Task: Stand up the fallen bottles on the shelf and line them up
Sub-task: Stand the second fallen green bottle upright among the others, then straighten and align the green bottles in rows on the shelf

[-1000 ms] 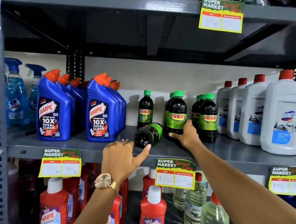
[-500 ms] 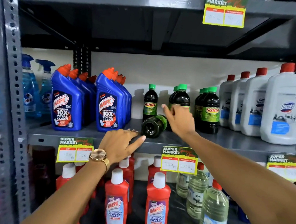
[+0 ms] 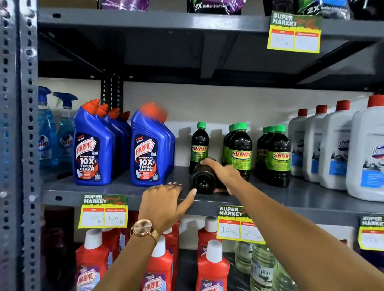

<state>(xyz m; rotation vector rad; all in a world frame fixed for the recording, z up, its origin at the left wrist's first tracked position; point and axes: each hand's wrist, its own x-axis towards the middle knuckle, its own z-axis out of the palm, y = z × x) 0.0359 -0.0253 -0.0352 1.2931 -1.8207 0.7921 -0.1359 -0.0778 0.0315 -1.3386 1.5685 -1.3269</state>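
Observation:
A dark Sunny bottle (image 3: 203,180) lies on its side on the grey middle shelf (image 3: 306,196), its round base facing me. My right hand (image 3: 222,171) is wrapped over its top and right side, gripping it. My left hand (image 3: 167,202) rests at the shelf's front edge with fingers apart, the thumb tip touching the bottle's base. Behind it stand one upright Sunny bottle (image 3: 199,144) and two rows of Sunny bottles with green caps (image 3: 239,152) (image 3: 278,156).
Blue Harpic bottles (image 3: 93,149) (image 3: 148,149) stand left of the fallen bottle, white Domex jugs (image 3: 373,154) to the right, blue spray bottles (image 3: 53,133) far left. Red Harpic bottles (image 3: 212,273) and clear bottles fill the shelf below. A steel upright (image 3: 21,114) frames the left.
My right hand has moved from the upright Sunny bottles down onto the fallen bottle and closed on it. My left hand stayed by the bottle's base. The view has shifted upward.

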